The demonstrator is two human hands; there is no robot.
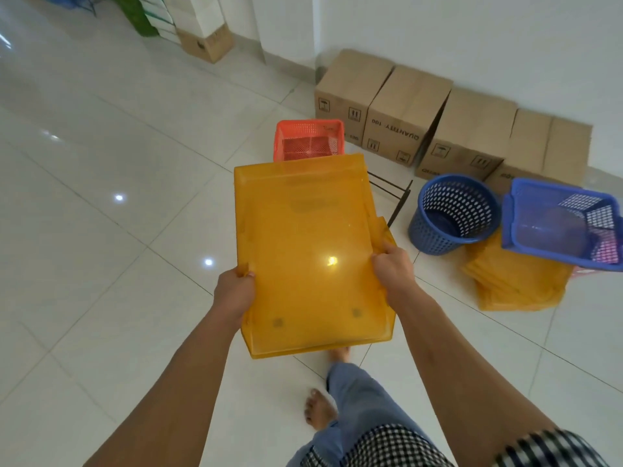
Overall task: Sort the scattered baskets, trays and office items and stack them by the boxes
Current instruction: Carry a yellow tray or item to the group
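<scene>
Two hands, left (234, 293) and right (393, 273), gripping orange tray (310, 251) side edges, perhaps several nested, wide tiled floor (101, 156) left

Glossy white tile floor (101, 136), thin grey grout lines, bright light glints (118, 197) on tiles; plain white walls (472, 28)

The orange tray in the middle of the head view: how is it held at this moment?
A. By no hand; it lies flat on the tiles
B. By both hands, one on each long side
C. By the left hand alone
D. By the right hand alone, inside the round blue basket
B: the left hand grips the left edge of the orange tray, and the right hand grips its right edge.
</scene>
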